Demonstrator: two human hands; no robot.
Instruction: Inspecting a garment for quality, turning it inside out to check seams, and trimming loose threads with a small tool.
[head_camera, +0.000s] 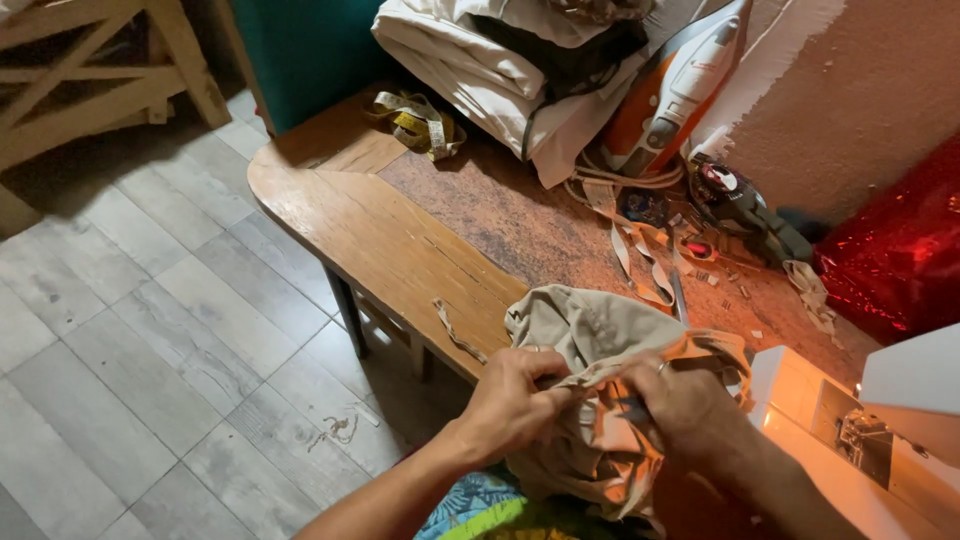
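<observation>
**Two hands pinch a soft tan cloth at the bench edge**

The left hand (515, 400) and the right hand (675, 400) are both closed on a crumpled tan cloth (585, 330). The fingers pinch a fold in the middle of it. The right hand seems to hold a small dark tool too, but it is too hidden to tell what it is.

The cloth is soft, thin and full of wrinkles. It sits in a lumpy heap on the near edge of the worn wooden bench (390, 240) and hangs down toward the person's lap. Its long way runs from the bench top down toward the person.

The bench is smooth, shiny wood at its round end and rough, speckled brown further in. On it lie a curled yellow measuring tape (420, 122), a pile of folded white cloths (470, 50), an orange and white plastic iron (672, 90) and flat pale fabric strips (640, 250). A white sewing machine (850, 420) glows with warm light just beside the right hand. The floor (130, 330) is grey wood-look planks.
</observation>
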